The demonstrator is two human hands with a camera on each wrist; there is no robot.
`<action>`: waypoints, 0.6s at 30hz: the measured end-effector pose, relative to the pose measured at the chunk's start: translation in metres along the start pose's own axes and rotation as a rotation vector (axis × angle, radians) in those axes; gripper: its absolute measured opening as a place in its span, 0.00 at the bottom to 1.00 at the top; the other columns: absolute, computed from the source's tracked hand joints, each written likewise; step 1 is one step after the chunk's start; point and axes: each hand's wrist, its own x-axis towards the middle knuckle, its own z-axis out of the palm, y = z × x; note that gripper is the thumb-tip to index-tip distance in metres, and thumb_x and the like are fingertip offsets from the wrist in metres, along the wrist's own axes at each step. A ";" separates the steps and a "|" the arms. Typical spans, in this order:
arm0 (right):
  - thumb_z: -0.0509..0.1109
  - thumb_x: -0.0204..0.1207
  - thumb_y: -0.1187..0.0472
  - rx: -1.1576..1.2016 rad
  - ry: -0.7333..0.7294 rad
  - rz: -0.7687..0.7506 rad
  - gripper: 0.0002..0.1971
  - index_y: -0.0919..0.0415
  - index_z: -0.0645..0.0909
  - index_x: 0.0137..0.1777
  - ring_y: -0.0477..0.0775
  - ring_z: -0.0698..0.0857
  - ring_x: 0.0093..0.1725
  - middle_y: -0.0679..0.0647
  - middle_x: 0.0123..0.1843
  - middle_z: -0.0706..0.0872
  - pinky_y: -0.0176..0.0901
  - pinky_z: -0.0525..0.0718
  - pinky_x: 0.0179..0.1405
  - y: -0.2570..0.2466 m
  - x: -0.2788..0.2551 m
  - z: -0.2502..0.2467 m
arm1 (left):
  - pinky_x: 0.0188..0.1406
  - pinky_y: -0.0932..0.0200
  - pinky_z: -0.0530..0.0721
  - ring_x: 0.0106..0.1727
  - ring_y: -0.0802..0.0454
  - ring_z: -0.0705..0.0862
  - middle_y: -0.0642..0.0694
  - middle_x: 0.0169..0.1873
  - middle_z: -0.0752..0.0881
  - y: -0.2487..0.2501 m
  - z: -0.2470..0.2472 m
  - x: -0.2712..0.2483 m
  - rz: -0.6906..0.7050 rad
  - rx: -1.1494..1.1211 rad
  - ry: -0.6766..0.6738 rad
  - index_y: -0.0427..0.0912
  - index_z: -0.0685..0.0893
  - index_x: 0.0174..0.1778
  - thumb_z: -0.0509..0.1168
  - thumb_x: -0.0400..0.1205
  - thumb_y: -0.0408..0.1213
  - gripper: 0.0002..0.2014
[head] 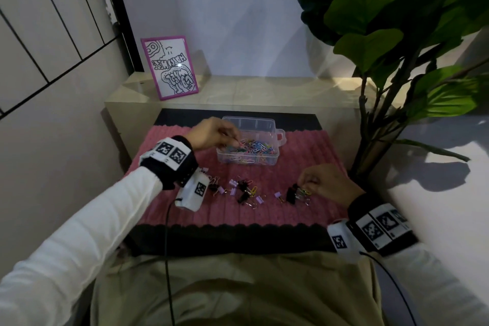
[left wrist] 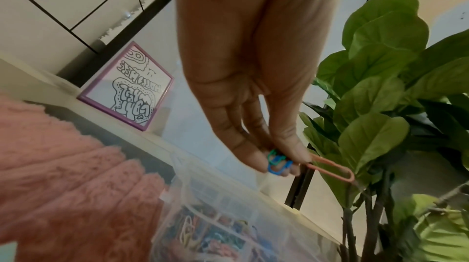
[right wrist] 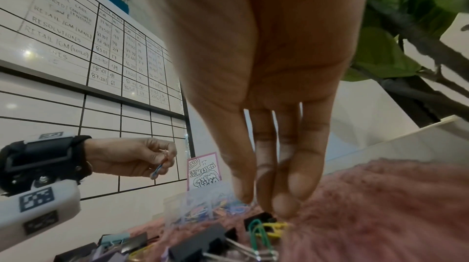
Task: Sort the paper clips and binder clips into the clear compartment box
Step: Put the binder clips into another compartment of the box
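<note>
The clear compartment box (head: 275, 131) stands on the pink fuzzy mat (head: 304, 156), its near compartments full of coloured paper clips (head: 254, 147). My left hand (head: 236, 140) hovers over the box's left side and pinches a few paper clips (left wrist: 277, 163): blue, green and a long pink one (left wrist: 332, 170). Lower right, my right hand (head: 304, 189) reaches down to the mat, its fingertips (right wrist: 281, 204) pinched on a yellow paper clip (right wrist: 275, 225) beside a green one (right wrist: 259, 230) and a black binder clip (head: 290, 194). Black and lilac binder clips (head: 243, 189) lie scattered mid-mat.
A purple-framed drawing (head: 170, 67) leans on the beige ledge (head: 251, 92) behind the mat. A large leafy plant (head: 383, 34) rises at the right, its stems close to my right hand. A gridded whiteboard (right wrist: 76, 45) covers the left wall.
</note>
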 end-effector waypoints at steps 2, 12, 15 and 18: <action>0.71 0.68 0.74 0.003 -0.005 0.045 0.11 0.56 0.81 0.36 0.44 0.82 0.38 0.48 0.36 0.84 0.31 0.78 0.42 0.005 -0.006 0.001 | 0.32 0.73 0.84 0.32 0.59 0.84 0.45 0.35 0.87 -0.002 -0.005 0.002 -0.025 -0.021 0.053 0.42 0.86 0.40 0.71 0.74 0.30 0.04; 0.80 0.63 0.58 -0.136 -0.066 0.155 0.21 0.65 0.77 0.51 0.54 0.77 0.52 0.58 0.52 0.80 0.40 0.64 0.40 0.008 0.000 0.016 | 0.27 0.72 0.85 0.20 0.65 0.83 0.45 0.29 0.85 -0.004 -0.005 0.040 -0.114 0.033 0.157 0.42 0.81 0.32 0.69 0.74 0.24 0.10; 0.80 0.63 0.60 -0.109 -0.077 0.181 0.14 0.59 0.77 0.42 0.52 0.78 0.47 0.56 0.47 0.82 0.41 0.69 0.41 0.010 0.003 0.016 | 0.26 0.74 0.84 0.19 0.66 0.83 0.47 0.27 0.84 -0.009 -0.005 0.048 -0.143 0.043 0.170 0.31 0.84 0.40 0.69 0.74 0.23 0.02; 0.80 0.62 0.64 -0.026 -0.069 0.186 0.13 0.58 0.76 0.38 0.50 0.78 0.42 0.50 0.39 0.80 0.37 0.71 0.37 0.009 0.002 0.017 | 0.29 0.78 0.83 0.23 0.68 0.84 0.40 0.37 0.87 -0.014 -0.002 0.048 -0.168 0.103 0.134 0.28 0.85 0.51 0.67 0.76 0.25 0.09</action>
